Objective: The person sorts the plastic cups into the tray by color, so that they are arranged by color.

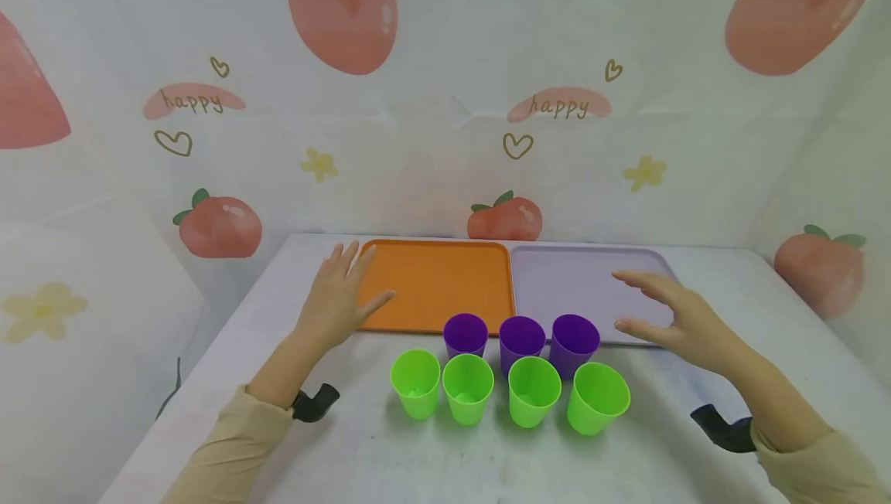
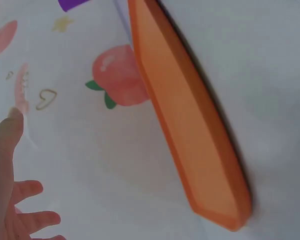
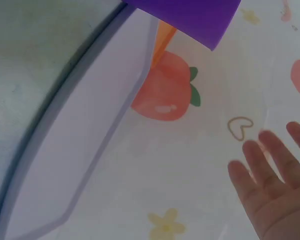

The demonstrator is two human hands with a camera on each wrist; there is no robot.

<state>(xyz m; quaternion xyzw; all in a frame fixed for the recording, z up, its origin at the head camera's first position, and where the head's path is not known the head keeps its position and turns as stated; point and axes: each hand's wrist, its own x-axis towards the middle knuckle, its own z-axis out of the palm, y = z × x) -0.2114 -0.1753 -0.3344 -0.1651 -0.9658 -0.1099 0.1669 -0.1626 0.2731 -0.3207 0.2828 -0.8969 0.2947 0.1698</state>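
Note:
My left hand hovers by the left side of an orange tray, fingers spread and nothing in it. On the other side, my right hand hangs over the right part of a pale lilac tray, thumb and fingers apart, holding nothing. Between the hands stand three purple cups in a row just in front of the trays. Several bright green cups form a second row nearer to me, mouths up. In the right wrist view, one purple cup shows at the top edge.
Both trays lie side by side on a white table at its back edge. Behind them hangs a white cloth printed with fruit, hearts and flowers. Black straps circle both wrists. A dark cable hangs beyond the table's left edge.

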